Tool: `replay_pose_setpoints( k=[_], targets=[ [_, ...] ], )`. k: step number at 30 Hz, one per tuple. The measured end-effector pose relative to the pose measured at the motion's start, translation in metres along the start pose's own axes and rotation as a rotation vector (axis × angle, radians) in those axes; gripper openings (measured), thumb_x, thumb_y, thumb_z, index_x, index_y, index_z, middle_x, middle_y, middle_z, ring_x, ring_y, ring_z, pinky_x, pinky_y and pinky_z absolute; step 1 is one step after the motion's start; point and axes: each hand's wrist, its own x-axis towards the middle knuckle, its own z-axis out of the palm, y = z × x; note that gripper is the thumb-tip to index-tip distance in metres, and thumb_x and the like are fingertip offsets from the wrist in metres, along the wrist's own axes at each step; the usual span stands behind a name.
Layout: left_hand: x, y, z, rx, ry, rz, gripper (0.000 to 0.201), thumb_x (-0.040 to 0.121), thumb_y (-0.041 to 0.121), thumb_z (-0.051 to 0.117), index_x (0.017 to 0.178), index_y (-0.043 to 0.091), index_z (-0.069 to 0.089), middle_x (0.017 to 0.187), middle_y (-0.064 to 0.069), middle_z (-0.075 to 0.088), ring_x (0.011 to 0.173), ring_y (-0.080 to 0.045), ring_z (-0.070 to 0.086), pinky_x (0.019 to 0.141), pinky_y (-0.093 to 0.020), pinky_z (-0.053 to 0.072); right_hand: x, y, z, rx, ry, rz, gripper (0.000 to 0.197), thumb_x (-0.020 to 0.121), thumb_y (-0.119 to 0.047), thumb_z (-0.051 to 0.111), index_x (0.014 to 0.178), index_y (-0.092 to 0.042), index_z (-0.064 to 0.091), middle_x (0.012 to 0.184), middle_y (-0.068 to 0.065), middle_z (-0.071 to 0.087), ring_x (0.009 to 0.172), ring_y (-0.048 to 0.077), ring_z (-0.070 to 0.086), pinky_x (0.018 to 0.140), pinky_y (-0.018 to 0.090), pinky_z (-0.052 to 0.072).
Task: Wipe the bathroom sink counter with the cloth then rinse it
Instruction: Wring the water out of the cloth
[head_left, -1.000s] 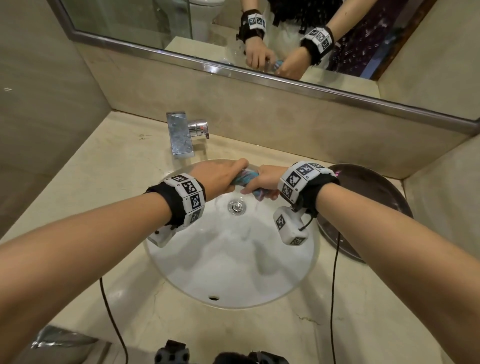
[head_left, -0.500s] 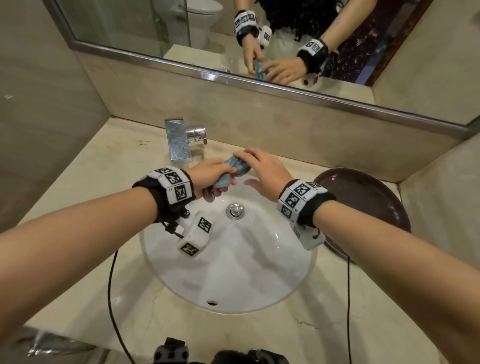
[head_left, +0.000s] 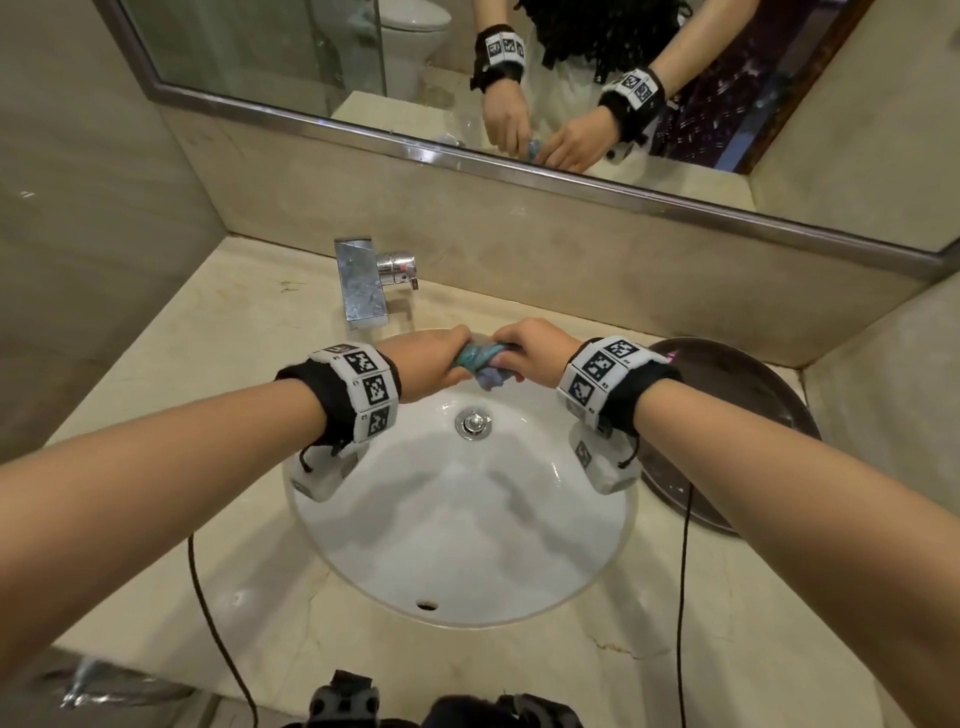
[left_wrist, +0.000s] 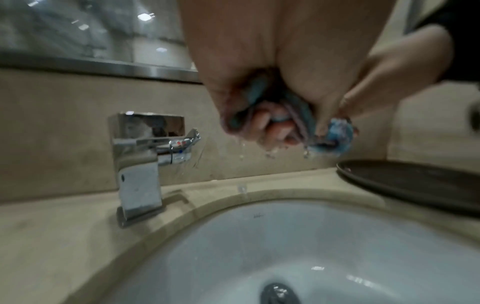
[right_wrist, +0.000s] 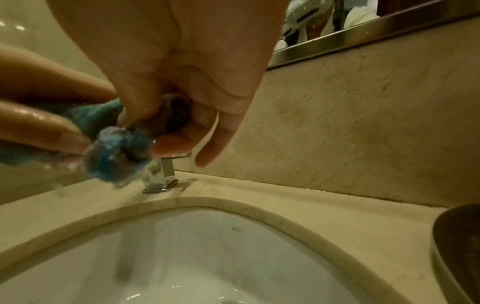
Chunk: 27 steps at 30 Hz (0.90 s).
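A wet blue and grey cloth (head_left: 480, 361) is bunched into a twisted roll above the back of the white sink basin (head_left: 467, 530). My left hand (head_left: 434, 358) grips its left end and my right hand (head_left: 535, 351) grips its right end, fingers curled round it. In the left wrist view the cloth (left_wrist: 330, 131) drips water from under my left hand (left_wrist: 259, 123). In the right wrist view my right hand (right_wrist: 166, 115) squeezes the cloth (right_wrist: 116, 156), whose loose end sticks out below. The beige stone counter (head_left: 249, 353) surrounds the basin.
A chrome tap (head_left: 363, 283) stands at the basin's back left, with no water seen running. A dark round tray (head_left: 748, 415) lies on the counter to the right. A mirror (head_left: 519, 78) runs along the back wall. Cables hang from both wrists.
Half a second ago my right hand lay with fingers spread over the cloth; now both hands grip its ends again. The hands have turned, with the wrist cameras back underneath.
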Motion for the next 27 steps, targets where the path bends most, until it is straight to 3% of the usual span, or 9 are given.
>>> replay_pose_setpoints(
  k=[4, 7, 10, 13, 15, 17, 20, 24, 27],
  targets=[
    [0.0, -0.002, 0.008, 0.221, 0.092, 0.061, 0.031, 0.098, 0.032, 0.039, 0.123, 0.014, 0.039, 0.115, -0.007, 0.058, 0.088, -0.027, 0.062, 0.06, -0.03, 0.036, 0.001, 0.002, -0.002, 0.082, -0.071, 0.057, 0.018, 0.093, -0.013, 0.05, 0.077, -0.014, 0.06, 0.055, -0.003, 0.051, 0.051, 0.009, 0.045, 0.055, 0.02, 0.035],
    [0.002, -0.005, 0.014, 0.309, 0.134, 0.123, 0.032, 0.098, 0.026, 0.041, 0.128, 0.015, 0.039, 0.12, -0.005, 0.056, 0.089, -0.026, 0.062, 0.055, -0.03, 0.036, 0.002, 0.008, -0.003, 0.152, -0.128, 0.085, 0.028, 0.093, -0.018, 0.052, 0.066, -0.023, 0.056, 0.061, 0.004, 0.057, 0.055, 0.012, 0.048, 0.066, 0.026, 0.039],
    [0.002, -0.001, 0.014, 0.255, 0.163, 0.138, 0.028, 0.098, 0.026, 0.041, 0.123, 0.015, 0.044, 0.124, -0.004, 0.056, 0.098, -0.024, 0.061, 0.06, -0.028, 0.033, 0.0, 0.012, -0.001, 0.216, -0.129, 0.104, 0.024, 0.093, -0.017, 0.053, 0.069, -0.02, 0.059, 0.074, 0.012, 0.061, 0.055, 0.013, 0.05, 0.07, 0.028, 0.041],
    [0.002, 0.003, 0.01, 0.055, 0.126, 0.028, 0.03, 0.098, 0.031, 0.038, 0.122, 0.016, 0.047, 0.116, -0.005, 0.06, 0.099, -0.025, 0.059, 0.07, -0.029, 0.038, -0.003, 0.009, 0.003, 0.148, -0.012, 0.041, 0.01, 0.091, -0.014, 0.055, 0.084, -0.014, 0.062, 0.076, 0.007, 0.062, 0.065, 0.017, 0.055, 0.068, 0.026, 0.043],
    [0.005, 0.001, 0.009, -0.1, 0.073, -0.079, 0.032, 0.097, 0.033, 0.04, 0.122, 0.014, 0.048, 0.103, -0.007, 0.062, 0.093, -0.026, 0.059, 0.076, -0.033, 0.045, -0.004, 0.007, 0.007, 0.017, 0.096, -0.059, 0.029, 0.088, -0.018, 0.06, 0.117, -0.011, 0.058, 0.106, 0.01, 0.061, 0.094, 0.021, 0.057, 0.085, 0.03, 0.045],
    [0.008, -0.002, 0.009, -0.342, 0.049, -0.191, 0.024, 0.096, 0.03, 0.041, 0.105, 0.011, 0.052, 0.078, -0.003, 0.058, 0.072, -0.023, 0.056, 0.064, -0.031, 0.046, -0.009, 0.007, 0.008, -0.141, 0.18, -0.14, 0.064, 0.084, -0.025, 0.065, 0.141, -0.016, 0.037, 0.136, 0.01, 0.044, 0.119, 0.024, 0.048, 0.1, 0.035, 0.04],
    [0.009, -0.002, 0.006, -0.793, -0.049, -0.289, 0.021, 0.097, 0.028, 0.04, 0.084, 0.014, 0.049, 0.061, -0.003, 0.045, 0.045, -0.017, 0.037, 0.035, -0.018, 0.029, -0.015, 0.009, 0.011, -0.409, 0.248, -0.24, 0.085, 0.077, -0.03, 0.073, 0.147, -0.019, 0.027, 0.147, 0.013, 0.033, 0.128, 0.031, 0.043, 0.105, 0.04, 0.035],
    [0.003, 0.008, -0.002, -1.143, -0.311, -0.29, 0.024, 0.098, 0.034, 0.036, 0.081, 0.022, 0.047, 0.062, 0.0, 0.039, 0.035, -0.007, 0.028, 0.034, -0.007, 0.019, -0.015, 0.005, 0.014, -0.402, 0.257, -0.229, 0.064, 0.083, -0.03, 0.066, 0.14, -0.017, 0.04, 0.137, 0.012, 0.043, 0.114, 0.032, 0.053, 0.091, 0.041, 0.047],
    [0.003, 0.007, -0.002, -0.972, -0.348, -0.235, 0.026, 0.098, 0.039, 0.036, 0.089, 0.018, 0.05, 0.063, -0.001, 0.043, 0.036, -0.008, 0.031, 0.034, -0.009, 0.022, -0.015, 0.0, 0.01, -0.467, 0.125, -0.11, 0.041, 0.093, -0.036, 0.048, 0.126, -0.014, 0.043, 0.121, 0.008, 0.052, 0.101, 0.031, 0.059, 0.072, 0.036, 0.044]
  ],
)
